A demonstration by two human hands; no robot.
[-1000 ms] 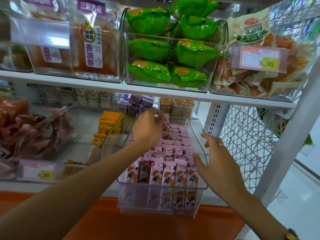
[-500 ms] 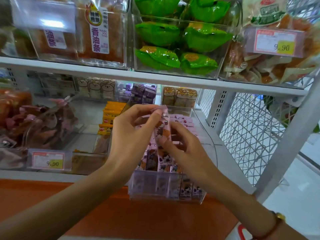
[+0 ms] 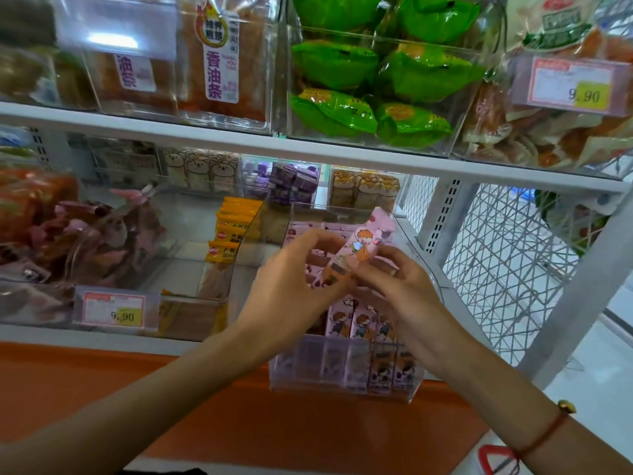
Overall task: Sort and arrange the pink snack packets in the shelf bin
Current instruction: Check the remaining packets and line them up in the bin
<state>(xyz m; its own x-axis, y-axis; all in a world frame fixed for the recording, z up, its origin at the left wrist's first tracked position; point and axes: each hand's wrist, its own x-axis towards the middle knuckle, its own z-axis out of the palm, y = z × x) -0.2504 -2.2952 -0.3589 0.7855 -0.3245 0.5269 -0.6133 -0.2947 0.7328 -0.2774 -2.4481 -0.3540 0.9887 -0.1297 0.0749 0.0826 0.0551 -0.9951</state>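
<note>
We see both hands, left hand (image 3: 291, 286) and right hand (image 3: 407, 289), pinching one pink packet (image 3: 356, 250) above the bin (image 3: 342, 375) (front row standing, rear rows apparently unsorted).

Single head-worn view, looking forward and down, close to the shelf bin (image 3: 346, 378), upper shelf (image 3: 308, 149) overhead

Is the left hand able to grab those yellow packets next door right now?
Probably not yet: the left hand is holding the pink packet, and the yellow packets sit behind a clear bin wall.
</note>
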